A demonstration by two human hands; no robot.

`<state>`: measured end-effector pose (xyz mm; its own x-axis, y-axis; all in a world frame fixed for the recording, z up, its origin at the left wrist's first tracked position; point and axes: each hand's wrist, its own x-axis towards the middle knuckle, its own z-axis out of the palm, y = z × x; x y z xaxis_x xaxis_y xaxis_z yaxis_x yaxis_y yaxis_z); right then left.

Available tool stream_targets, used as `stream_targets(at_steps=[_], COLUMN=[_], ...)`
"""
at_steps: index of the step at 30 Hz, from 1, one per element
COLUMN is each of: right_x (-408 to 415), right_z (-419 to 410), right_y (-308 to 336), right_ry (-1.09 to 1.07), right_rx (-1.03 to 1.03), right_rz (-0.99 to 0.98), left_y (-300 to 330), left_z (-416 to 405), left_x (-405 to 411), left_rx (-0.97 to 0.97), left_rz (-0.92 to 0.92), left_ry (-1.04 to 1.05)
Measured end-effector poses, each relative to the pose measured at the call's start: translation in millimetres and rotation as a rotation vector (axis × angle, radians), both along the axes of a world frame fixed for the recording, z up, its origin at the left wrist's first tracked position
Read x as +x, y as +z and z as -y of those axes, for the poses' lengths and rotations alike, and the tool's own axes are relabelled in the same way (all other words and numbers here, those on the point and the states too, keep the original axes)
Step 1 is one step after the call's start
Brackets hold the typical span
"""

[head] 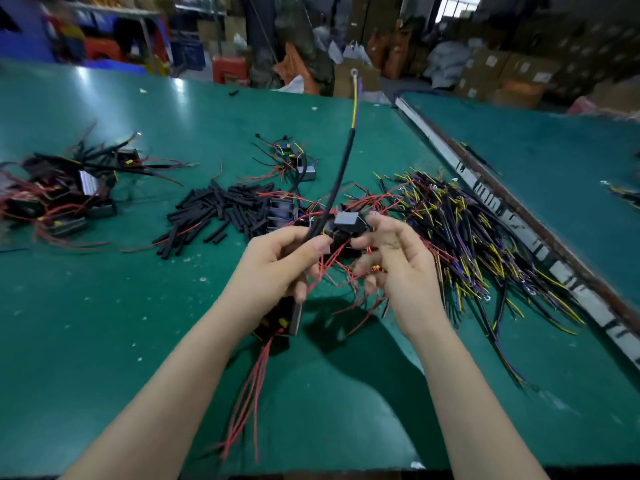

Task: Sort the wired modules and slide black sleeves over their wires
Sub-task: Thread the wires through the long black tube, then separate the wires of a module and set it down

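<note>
A long black sleeve (337,181) over a yellow and purple wire pair (355,105) is held above the green surface (104,306); its long axis runs from the left hand (280,263) up and away, leaning slightly right, and the bare wire end with a small metal ring terminal (354,72) points to the far side. The lower end of the sleeve is pinched between thumb and forefinger of the left hand, whose other fingers are curled round a dark box-shaped module (289,318) with red wires (247,393) hanging down towards the near edge. The grip of the right hand (398,268) is loosely curled, with fingertips at a grey-faced black module (348,221) and thin red leads; whether that module is actually grasped cannot be told. A loose heap of short black sleeves (221,211) lies on the surface beyond the left hand. A spread of yellow, purple and black wires (467,233) lies to the right, and a pile of sleeved modules (62,192) lies far left
</note>
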<state>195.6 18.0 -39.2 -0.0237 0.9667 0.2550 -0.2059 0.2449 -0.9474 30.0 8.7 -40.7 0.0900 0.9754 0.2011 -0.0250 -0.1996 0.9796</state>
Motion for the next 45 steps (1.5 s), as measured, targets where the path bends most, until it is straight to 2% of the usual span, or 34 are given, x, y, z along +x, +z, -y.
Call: stream_targets(at_steps=[4,7,10,16,19,21,24,25,30,32,34,36,39,42,45], right_x=[-5,-6,-13,-19,-22,-25,-26,-26,-26,-27,-27,-26,-26,-28,-29], right_z=[3,1,1,2,1,0,-1,-1,-4,-3,-3,-3,0,3,3], right_y=[-13,-24,-32,-44,-45,-47,-51,-52,-51,-49,-48,-48,-48,-49,-49], right_ry=[-0.003,-0.068,-0.051,0.008,0.021,0.023,0.023,0.019,0.029,0.048,0.054,0.055,0.046,-0.016,-0.146], right_rx=[0.093,0.309,0.495,0.403,0.376,0.351,0.328,0.334,0.343,0.327,0.311,0.302,0.305,0.393,0.532], right_rz=[0.215,0.526,0.804,0.963,0.983,1.016,1.046,1.042,1.056,1.064,1.065,1.066,1.058,0.987,0.921], left_y=[19,35,49,58,50,39,23,20,17,20,24,28,32,29,21], left_z=[-1,-1,-9,-64,-93,-107,-120,-121,-116,-106,-96,-87,-74,-63,-51], left_x=[-18,-47,-91,-181,-206,-213,-218,-219,-205,-191,-171,-145,-102,-59,-17], left_rx=[0.003,0.022,-0.050,-0.177,-0.199,-0.202,-0.241,-0.260,-0.224,-0.132,0.055,0.203,0.238,0.214,0.268], left_rz=[0.125,0.108,0.037,-0.203,-0.248,-0.399,-0.846,-0.943,-1.128,-1.241,-1.356,-1.348,-1.187,-0.895,-0.552], left_ry=[0.138,0.202,0.319,0.569,0.585,0.574,0.628,0.642,0.742,0.845,0.924,0.888,0.725,0.576,0.459])
